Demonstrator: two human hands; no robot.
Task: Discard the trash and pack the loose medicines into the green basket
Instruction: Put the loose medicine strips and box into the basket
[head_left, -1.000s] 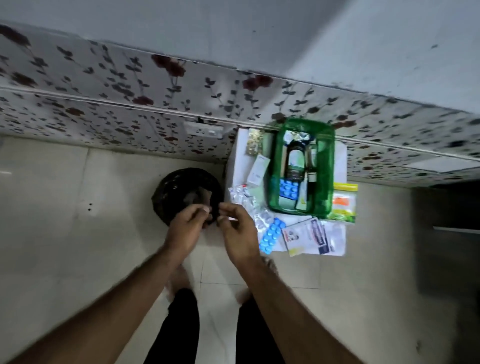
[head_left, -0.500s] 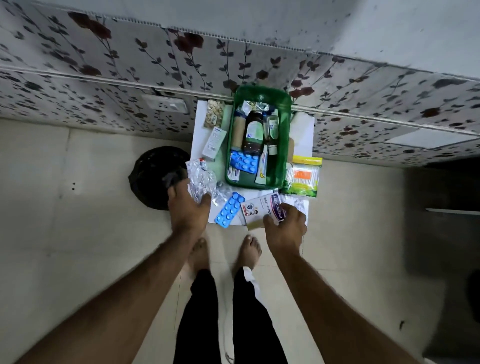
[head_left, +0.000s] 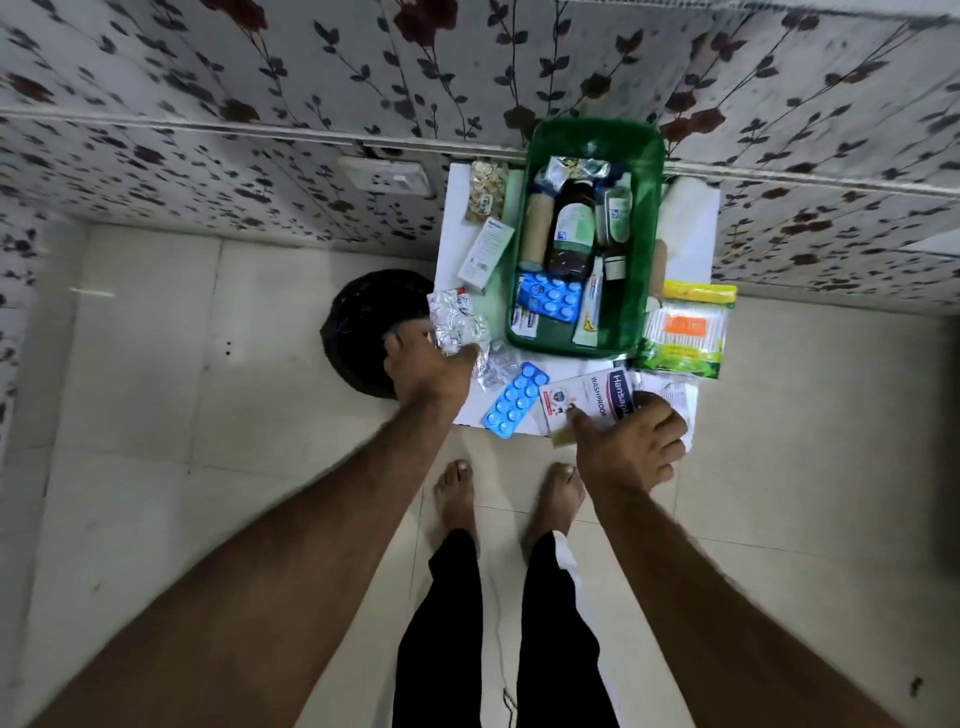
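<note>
A green basket (head_left: 647, 218) stands on a small white table (head_left: 452, 249) against the wall, with bottles, tubes and a blue blister strip inside. My left hand (head_left: 428, 366) grips a bunch of silver blister strips (head_left: 457, 325) at the table's left edge. My right hand (head_left: 631, 444) holds the near end of a white Hansaplast box (head_left: 587, 397) at the table's front edge. A loose blue blister strip (head_left: 514, 400) lies between my hands. A black trash bin (head_left: 363, 322) stands on the floor left of the table.
A white carton (head_left: 485, 254) and a bag of pale tablets (head_left: 485, 189) lie left of the basket. A yellow-green pack of cotton buds (head_left: 685, 332) lies to its right. A wall socket (head_left: 384, 175) is on the floral wall. My bare feet (head_left: 506, 493) stand before the table.
My hands parted from over the bin. The left one closed on the silver strips, the right one went to the Hansaplast box. The camera moved closer to the table.
</note>
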